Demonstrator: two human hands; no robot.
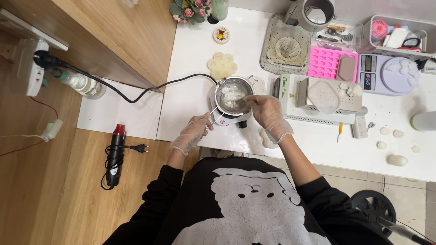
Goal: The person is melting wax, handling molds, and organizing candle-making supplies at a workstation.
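Here, near the middle of the frame, two gloved hands work over a small metal pot (233,96) sitting on a compact electric hotplate (232,119) on a white table (190,68). The left hand (193,133) is closed around the pot's thin wire handle (213,120), steadying it. The right hand (268,113) is curled shut on a slim tool whose tip reaches into the pot; what kind of tool it is cannot be made out. Inside the pot lie pale, whitish lumps (234,96) that keep their shape, so by the look of it the melting is only at an early stage, with most of the solid left to go soft.

Just above the pot lies a cream flower-shaped piece (222,66), and beyond it a small round piece with a yellow centre (221,35). To the right stand a white box with a mould on top (328,96), a pink tray of cavities (325,62) and a kitchen scale (388,72); all look unfilled, which suggests pouring has not begun. Small white finished shapes (390,132) dot the right edge of the table. A black cable (136,93) runs from the hotplate to a wall socket (36,63) at upper left. A heat gun (116,152) lies on the wooden floor at lower left.
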